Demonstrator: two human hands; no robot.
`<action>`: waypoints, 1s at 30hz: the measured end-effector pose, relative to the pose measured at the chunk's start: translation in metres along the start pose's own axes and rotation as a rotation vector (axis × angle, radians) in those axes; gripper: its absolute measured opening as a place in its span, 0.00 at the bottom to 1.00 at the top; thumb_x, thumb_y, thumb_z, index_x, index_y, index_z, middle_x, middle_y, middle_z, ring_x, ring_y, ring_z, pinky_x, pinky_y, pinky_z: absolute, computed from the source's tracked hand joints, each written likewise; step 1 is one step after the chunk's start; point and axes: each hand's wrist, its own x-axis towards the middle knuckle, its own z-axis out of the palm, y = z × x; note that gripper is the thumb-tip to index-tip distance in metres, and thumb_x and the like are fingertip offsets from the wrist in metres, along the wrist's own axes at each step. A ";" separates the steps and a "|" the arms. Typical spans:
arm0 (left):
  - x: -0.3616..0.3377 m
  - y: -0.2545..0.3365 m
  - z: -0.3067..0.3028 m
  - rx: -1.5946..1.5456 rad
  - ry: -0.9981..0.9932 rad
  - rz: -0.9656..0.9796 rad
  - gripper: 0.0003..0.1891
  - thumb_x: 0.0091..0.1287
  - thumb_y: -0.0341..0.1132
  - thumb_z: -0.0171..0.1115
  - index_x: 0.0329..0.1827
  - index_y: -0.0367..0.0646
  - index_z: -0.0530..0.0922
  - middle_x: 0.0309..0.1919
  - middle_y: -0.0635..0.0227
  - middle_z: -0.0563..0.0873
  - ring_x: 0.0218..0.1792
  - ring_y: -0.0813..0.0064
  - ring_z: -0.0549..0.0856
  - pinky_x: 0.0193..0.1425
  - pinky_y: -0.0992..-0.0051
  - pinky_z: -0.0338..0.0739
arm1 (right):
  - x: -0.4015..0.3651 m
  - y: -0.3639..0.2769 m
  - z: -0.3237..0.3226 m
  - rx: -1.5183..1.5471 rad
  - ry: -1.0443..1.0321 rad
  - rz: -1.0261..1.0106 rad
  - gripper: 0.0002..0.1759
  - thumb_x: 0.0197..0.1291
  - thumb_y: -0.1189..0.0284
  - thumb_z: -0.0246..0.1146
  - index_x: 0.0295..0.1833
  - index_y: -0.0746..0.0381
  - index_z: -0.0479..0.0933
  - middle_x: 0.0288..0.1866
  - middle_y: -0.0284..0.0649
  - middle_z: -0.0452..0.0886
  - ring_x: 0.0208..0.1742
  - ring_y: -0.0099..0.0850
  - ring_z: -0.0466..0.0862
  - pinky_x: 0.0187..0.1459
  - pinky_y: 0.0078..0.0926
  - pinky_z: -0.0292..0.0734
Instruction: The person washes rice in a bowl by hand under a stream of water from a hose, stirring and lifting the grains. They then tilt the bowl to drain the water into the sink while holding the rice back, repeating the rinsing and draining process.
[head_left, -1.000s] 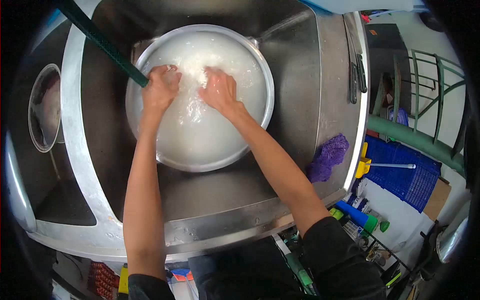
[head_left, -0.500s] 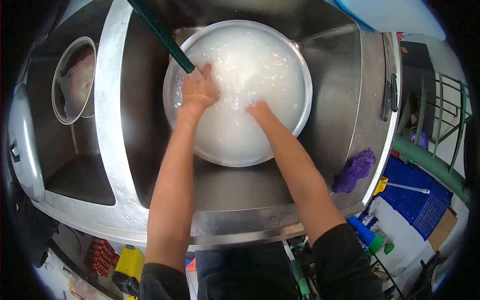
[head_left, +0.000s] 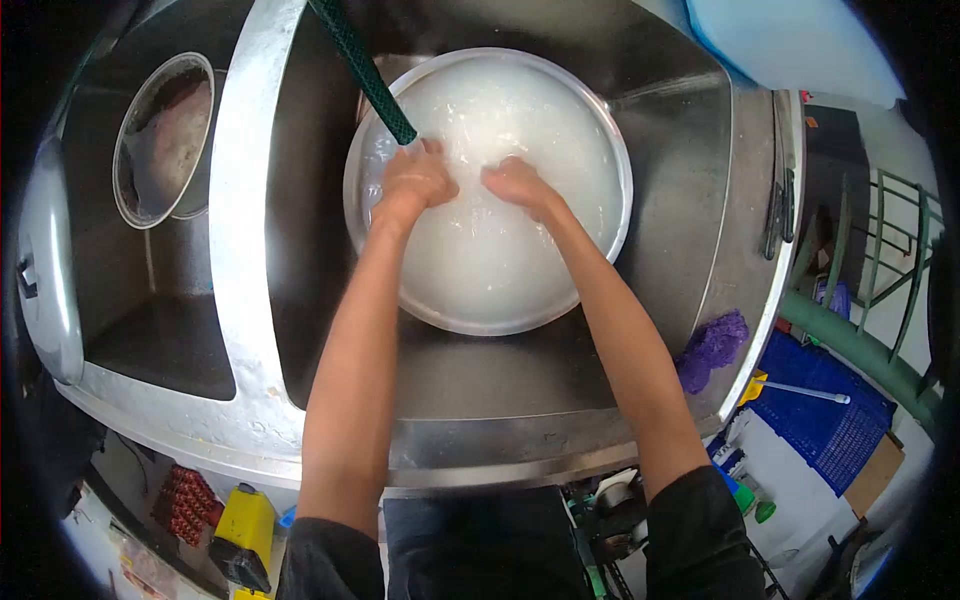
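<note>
Basin (head_left: 626, 200) fills sink (head_left: 480, 375), green hose (head_left: 365, 65) crossing its rim.

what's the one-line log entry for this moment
left hand: in milky water, beside hose | right hand: in milky water | pan: in sink

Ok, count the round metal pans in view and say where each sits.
2. The large pan, full of milky water, sits in the right basin; the smaller pan sits in the left basin. Nothing seems to hide more.
</note>
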 end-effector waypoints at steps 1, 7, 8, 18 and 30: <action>0.001 -0.001 -0.001 -0.011 0.004 0.002 0.28 0.56 0.32 0.56 0.63 0.36 0.72 0.58 0.47 0.79 0.60 0.53 0.78 0.63 0.64 0.74 | -0.023 -0.036 -0.010 -0.359 0.120 0.024 0.24 0.55 0.60 0.62 0.53 0.64 0.79 0.52 0.53 0.82 0.51 0.46 0.84 0.51 0.39 0.79; -0.012 0.001 -0.036 -0.605 0.128 -0.279 0.23 0.55 0.38 0.56 0.56 0.53 0.79 0.53 0.55 0.83 0.58 0.55 0.81 0.64 0.65 0.72 | -0.069 -0.070 -0.090 -0.644 0.162 -0.007 0.29 0.60 0.63 0.61 0.66 0.62 0.70 0.59 0.56 0.78 0.57 0.47 0.81 0.57 0.44 0.75; -0.010 0.004 -0.032 -0.619 0.232 -0.289 0.24 0.54 0.35 0.57 0.57 0.49 0.79 0.55 0.52 0.82 0.58 0.55 0.80 0.63 0.65 0.73 | -0.063 -0.064 -0.100 -0.585 0.229 -0.002 0.29 0.62 0.64 0.60 0.67 0.63 0.69 0.61 0.57 0.77 0.59 0.48 0.80 0.60 0.43 0.73; 0.008 -0.011 0.000 -0.998 -0.117 -0.254 0.43 0.63 0.48 0.55 0.77 0.33 0.51 0.72 0.47 0.65 0.72 0.55 0.65 0.74 0.69 0.57 | 0.036 0.063 -0.067 0.359 0.246 0.142 0.27 0.72 0.65 0.49 0.70 0.68 0.64 0.69 0.47 0.70 0.70 0.40 0.69 0.72 0.37 0.58; 0.004 -0.006 0.031 -1.451 -0.119 -0.199 0.42 0.70 0.64 0.47 0.77 0.40 0.54 0.75 0.54 0.59 0.76 0.58 0.56 0.77 0.65 0.50 | -0.001 0.054 -0.009 0.302 0.081 -0.138 0.25 0.73 0.66 0.47 0.70 0.67 0.65 0.68 0.47 0.71 0.68 0.40 0.71 0.70 0.37 0.62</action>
